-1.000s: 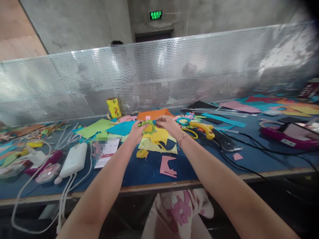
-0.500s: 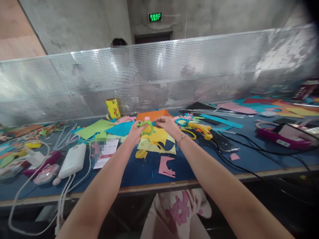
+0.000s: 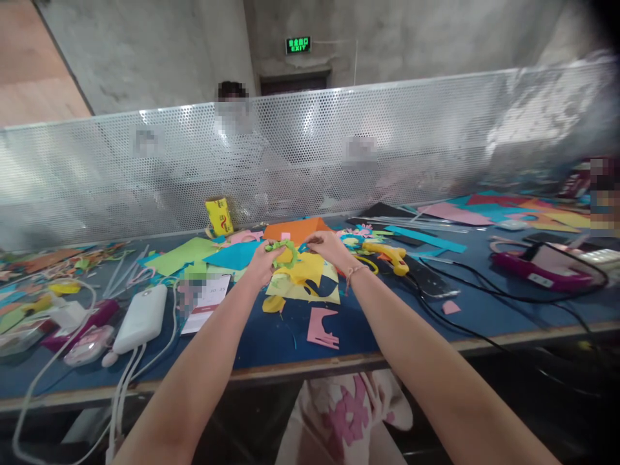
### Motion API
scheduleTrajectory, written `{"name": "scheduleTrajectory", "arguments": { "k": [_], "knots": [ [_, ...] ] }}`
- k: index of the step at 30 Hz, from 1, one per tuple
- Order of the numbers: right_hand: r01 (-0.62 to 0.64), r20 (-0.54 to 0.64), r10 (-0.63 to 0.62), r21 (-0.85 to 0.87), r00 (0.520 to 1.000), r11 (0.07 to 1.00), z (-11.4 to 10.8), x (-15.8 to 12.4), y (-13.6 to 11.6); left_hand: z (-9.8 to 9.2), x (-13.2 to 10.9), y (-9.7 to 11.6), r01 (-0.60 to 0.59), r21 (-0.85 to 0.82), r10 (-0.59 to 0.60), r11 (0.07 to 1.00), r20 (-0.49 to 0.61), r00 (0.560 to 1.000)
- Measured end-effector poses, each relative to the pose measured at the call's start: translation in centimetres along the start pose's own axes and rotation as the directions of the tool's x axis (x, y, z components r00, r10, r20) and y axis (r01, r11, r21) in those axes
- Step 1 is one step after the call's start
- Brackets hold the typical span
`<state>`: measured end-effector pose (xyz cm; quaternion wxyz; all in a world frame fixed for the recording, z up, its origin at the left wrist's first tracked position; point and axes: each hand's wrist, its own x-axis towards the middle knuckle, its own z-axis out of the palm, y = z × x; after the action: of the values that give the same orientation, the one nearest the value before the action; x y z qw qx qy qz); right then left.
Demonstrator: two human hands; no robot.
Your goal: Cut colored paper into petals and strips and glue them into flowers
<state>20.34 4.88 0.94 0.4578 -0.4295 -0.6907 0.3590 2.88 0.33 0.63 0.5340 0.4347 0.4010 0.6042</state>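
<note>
The green-and-yellow paper piece (image 3: 285, 256) was up in the left hand (image 3: 262, 262), above the loose paper at the middle of the surface (image 3: 278, 342). The left grip was closed on its near-left edge, thumb and fingers pinching the paper. The right grip was drawn nearly together just to the other side, and seemed to have hold of a small blue piece (image 3: 303, 247) at the fingertips; the details were too small to be sure of more.

For handling this fine, the left pinch was probably best kept light and near the rim, since a firm squeeze could have flattened the folds. It made sense for the right hand (image 3: 328, 248) to work from the fingertips, keeping the yellow middle in sight, with the left steadying the piece. Rested wrists would likely have helped precision.

The piece looked round, with an uneven, ruffled green edge about a smooth yellow centre. Whether the two parts were joined could not be told.

Beneath and just beyond it lay yellow paper (image 3: 314, 266) with shapes cut out, then an orange sheet (image 3: 290, 228). Nearer the person were a yellow scrap (image 3: 274, 304) and a notched pink offcut (image 3: 321, 328). A yellow-handled tool (image 3: 396, 259) lay to the right; a phone (image 3: 213, 298) and a white device (image 3: 141, 316) sat to the left.
</note>
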Motion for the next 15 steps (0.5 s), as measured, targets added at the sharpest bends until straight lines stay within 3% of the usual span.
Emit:
{"name": "scheduleTrajectory", "arguments": {
  "k": [6, 8, 11, 15],
  "knots": [
    [0.010, 0.216, 0.073, -0.360, 0.974, 0.933, -1.2, -1.4, 1.6, -0.2, -0.1, 0.5, 0.155, 0.175, -0.142, 0.972, -0.088, 0.986],
    [0.052, 0.204, 0.056, -0.486, 0.977, 0.873, -1.0, -1.8, 2.0, -0.4, -0.2, 0.5, 0.198, 0.304, -0.172, 0.932, -0.112, 0.979],
    [0.079, 0.174, 0.019, -0.540, 0.985, 0.838, -1.2, -2.2, 1.7, -0.8, -0.2, 0.1, 0.205, 0.493, -0.173, 0.846, -0.109, 0.979],
    [0.009, 0.093, 0.074, -0.682, 0.993, 0.731, -4.2, -2.8, 0.7, -1.5, 0.0, -0.8, 0.211, 0.610, -0.191, 0.764, -0.099, 0.977]
  ]
}}
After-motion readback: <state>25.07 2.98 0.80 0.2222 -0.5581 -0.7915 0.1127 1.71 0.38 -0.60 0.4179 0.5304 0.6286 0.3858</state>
